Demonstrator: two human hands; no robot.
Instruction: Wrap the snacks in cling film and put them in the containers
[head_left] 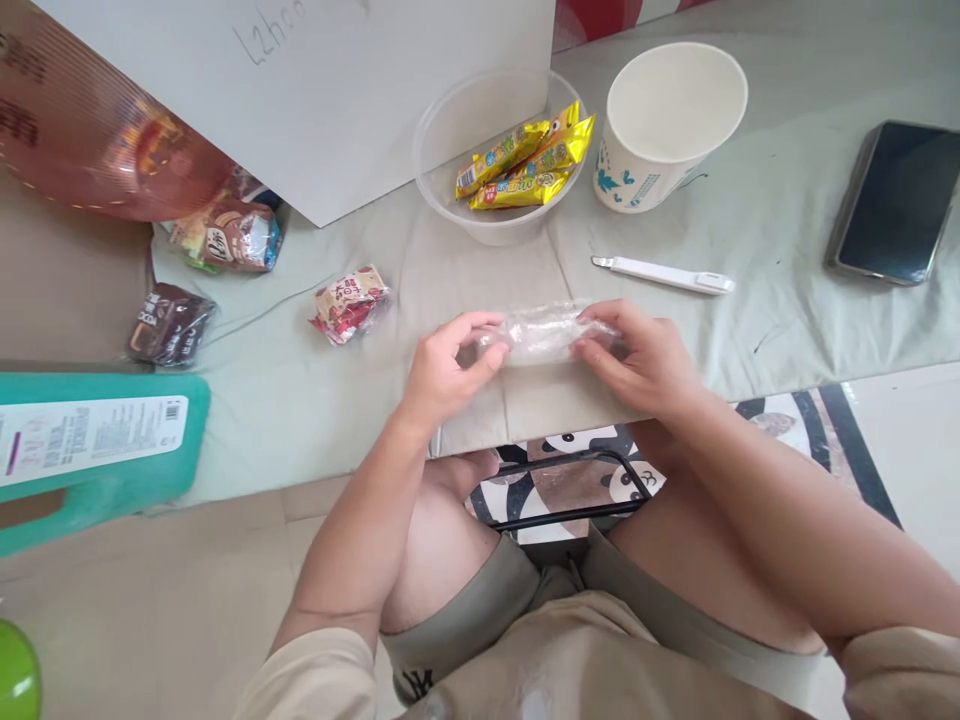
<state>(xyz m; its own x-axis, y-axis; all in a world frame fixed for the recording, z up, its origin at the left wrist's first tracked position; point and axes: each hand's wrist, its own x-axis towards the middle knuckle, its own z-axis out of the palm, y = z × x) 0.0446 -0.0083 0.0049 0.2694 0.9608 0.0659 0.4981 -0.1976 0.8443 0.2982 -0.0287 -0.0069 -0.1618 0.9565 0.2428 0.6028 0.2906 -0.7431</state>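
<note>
Between my two hands, just above the front part of the cloth-covered table, is a crinkled roll of clear plastic film (541, 335). My left hand (454, 365) grips its left end between thumb and fingers. At the right end, the thumb and fingers of my right hand (637, 350) are closed on it in the same way. Whether anything is inside the roll, I cannot tell. Beyond my right hand lies a slim white utility knife (664, 274) with a small metal tip. A red and cream wrapped snack (350, 304) lies to the left of my left hand.
A clear plastic bowl (495, 232) holds several yellow snack packets (525, 160). Beside it stands a white paper cup (637, 165), with a phone (896, 205) far right. More wrapped snacks (232, 235), a brown packet (172, 325), a white board (322, 100) and a green jug (191, 430) are left.
</note>
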